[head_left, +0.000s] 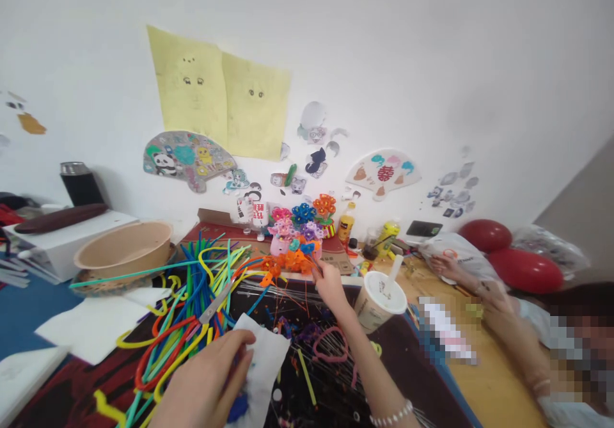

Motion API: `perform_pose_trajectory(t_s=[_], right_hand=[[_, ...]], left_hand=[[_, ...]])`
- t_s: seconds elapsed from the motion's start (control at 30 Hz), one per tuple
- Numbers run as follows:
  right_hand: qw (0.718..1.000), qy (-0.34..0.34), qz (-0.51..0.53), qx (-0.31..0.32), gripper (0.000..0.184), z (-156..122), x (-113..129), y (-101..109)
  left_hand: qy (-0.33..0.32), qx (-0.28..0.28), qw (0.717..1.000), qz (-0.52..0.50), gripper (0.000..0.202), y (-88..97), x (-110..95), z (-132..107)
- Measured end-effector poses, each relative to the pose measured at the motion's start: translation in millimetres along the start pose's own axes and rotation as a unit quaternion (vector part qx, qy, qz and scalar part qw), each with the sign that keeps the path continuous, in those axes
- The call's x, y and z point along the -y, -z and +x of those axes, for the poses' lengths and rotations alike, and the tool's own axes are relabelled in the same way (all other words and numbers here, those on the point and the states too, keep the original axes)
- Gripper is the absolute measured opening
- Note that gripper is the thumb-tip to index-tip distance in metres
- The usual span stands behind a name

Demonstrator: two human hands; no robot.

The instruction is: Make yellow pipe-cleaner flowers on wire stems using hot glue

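Note:
My left hand (204,380) is low in the view with its fingers closed on a white tissue (261,364) lying on the dark mat; a bit of blue shows beneath the hand. My right hand (327,282) is stretched out to the far side, fingers pinched at the edge of a cluster of orange pipe-cleaner flowers (288,260). Behind them stands a pink pot of purple, blue and pink pipe-cleaner flowers (295,229). A heap of coloured pipe cleaners (192,313) lies left of my hands, scissors (218,303) on top.
A paper cup with lid and straw (378,300) stands just right of my right arm. A tan bowl (125,249) sits at left. Another person's arm (484,293) rests on the wooden table at right, near red balloons (525,268). Paper fans and stickers cover the wall.

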State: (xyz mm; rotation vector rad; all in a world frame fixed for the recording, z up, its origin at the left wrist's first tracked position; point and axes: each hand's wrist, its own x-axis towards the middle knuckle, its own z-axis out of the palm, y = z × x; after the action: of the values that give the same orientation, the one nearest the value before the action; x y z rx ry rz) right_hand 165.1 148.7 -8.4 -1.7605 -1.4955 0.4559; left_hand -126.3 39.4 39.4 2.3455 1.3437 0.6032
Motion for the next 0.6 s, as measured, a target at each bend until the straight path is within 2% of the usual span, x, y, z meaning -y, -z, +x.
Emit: perform_pose_trajectory(t_s=[0.13,0.2,0.37,0.5,0.6], right_hand=[[0.989,0.012,0.14,-0.039,0.023,-7,1,-5],[0.975,0.017,0.217,-0.046,0.022,-12,3,-9],[0.917,0.026,0.394,-0.055,0.042,-26,13,-17],[0.866,0.013,0.497,-0.048,0.042,-37,21,-18],[0.834,0.002,0.551,-0.033,0.04,-44,26,-17]], left_hand=[[0.002,0.075,0.996,0.039,0.029,-3.5,-33,22],[0.006,0.091,0.995,0.044,0.028,-6.5,-47,36],[0.023,0.076,0.996,0.035,0.024,-15.4,-66,73],[0.041,0.043,0.998,0.029,0.028,-18.9,-69,99],[0.033,0.04,0.999,0.014,0.031,-19.3,-68,117]])
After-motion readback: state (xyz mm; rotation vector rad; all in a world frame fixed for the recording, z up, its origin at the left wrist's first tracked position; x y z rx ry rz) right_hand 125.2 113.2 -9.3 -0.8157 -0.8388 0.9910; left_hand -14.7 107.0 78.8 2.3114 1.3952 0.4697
